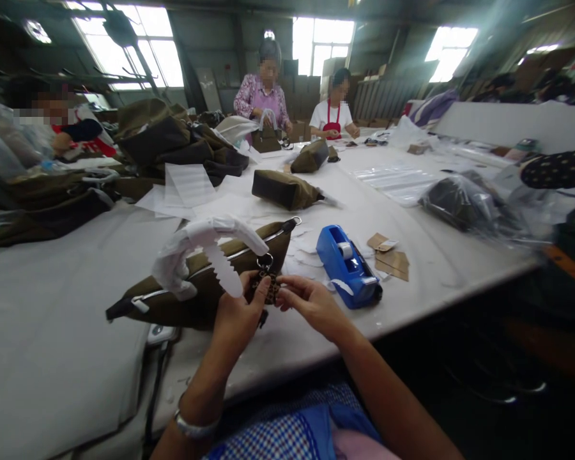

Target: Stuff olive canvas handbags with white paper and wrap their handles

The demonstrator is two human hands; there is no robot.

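Observation:
An olive-green handbag (204,303) with a silver zip lies in front of me, its handles (206,233) wrapped in white paper. From a metal ring (264,260) at its right part hangs a small dark-and-tan patterned charm (271,291). My left hand (239,306) pinches this charm between thumb and fingers, resting against the bag's side. On the charm's right edge, the fingertips of my right hand (311,303) are also closed. Just right of that hand stands a blue tape dispenser (342,265), with a strip of tape or paper at its front.
Brown card tags (391,263) lie beyond the dispenser. More olive bags (287,190) stand farther back, and a heap of bags (172,140) is at left. A plastic-wrapped bag (464,201) sits right. Co-workers (268,96) work across the table. A cable (156,383) hangs at front left.

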